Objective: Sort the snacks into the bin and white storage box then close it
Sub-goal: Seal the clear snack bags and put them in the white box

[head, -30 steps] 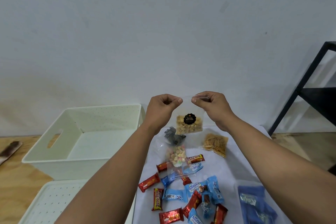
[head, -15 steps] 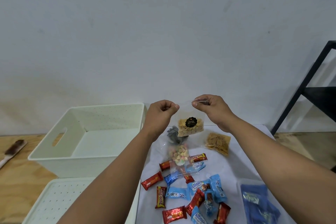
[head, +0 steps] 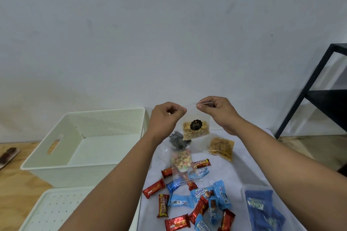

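Pinching the top corners of the clear nut bag (head: 195, 127), left hand (head: 165, 116) and right hand (head: 219, 110) hold it above the worktop's far edge. Sorting is underway; next, carry it left into the empty white storage box (head: 82, 137).

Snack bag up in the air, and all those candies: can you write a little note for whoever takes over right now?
Left hand and right hand each pinch a top corner of the clear bag of nuts, held up above the white cloth.
The white storage box on the left holds nothing; its lid lies in front of it.
The clear bin on the right already holds blue packets.
Left to do: the nuts, the bag of fried sticks, the bag of pastel candies and the red and blue wrapped bars need sorting, then the lid goes on.
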